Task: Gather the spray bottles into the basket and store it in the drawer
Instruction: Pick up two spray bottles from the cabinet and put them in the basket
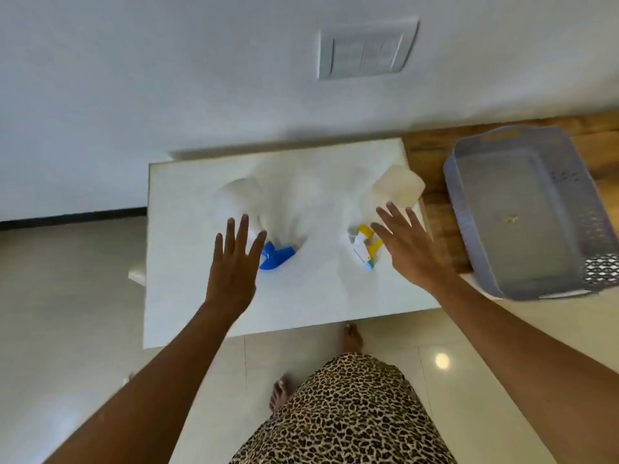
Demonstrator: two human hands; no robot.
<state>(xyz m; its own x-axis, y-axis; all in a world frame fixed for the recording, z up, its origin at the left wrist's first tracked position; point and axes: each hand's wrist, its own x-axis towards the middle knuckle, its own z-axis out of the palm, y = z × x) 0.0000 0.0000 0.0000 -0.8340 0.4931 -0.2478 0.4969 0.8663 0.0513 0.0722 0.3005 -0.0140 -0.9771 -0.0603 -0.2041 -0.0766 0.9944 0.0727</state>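
Note:
Two spray bottles stand on a white table. The left bottle is clear with a blue trigger head. The right bottle is pale with a yellow and white trigger head. My left hand hovers open just in front of the blue-headed bottle, fingers spread. My right hand is open beside the yellow-headed bottle, partly covering its side. A grey plastic basket sits to the right on a wooden surface, holding no bottles.
A white wall with a switch plate rises behind the table. The wooden surface adjoins the table's right edge. Tiled floor lies around, with my feet and a leopard-print garment below.

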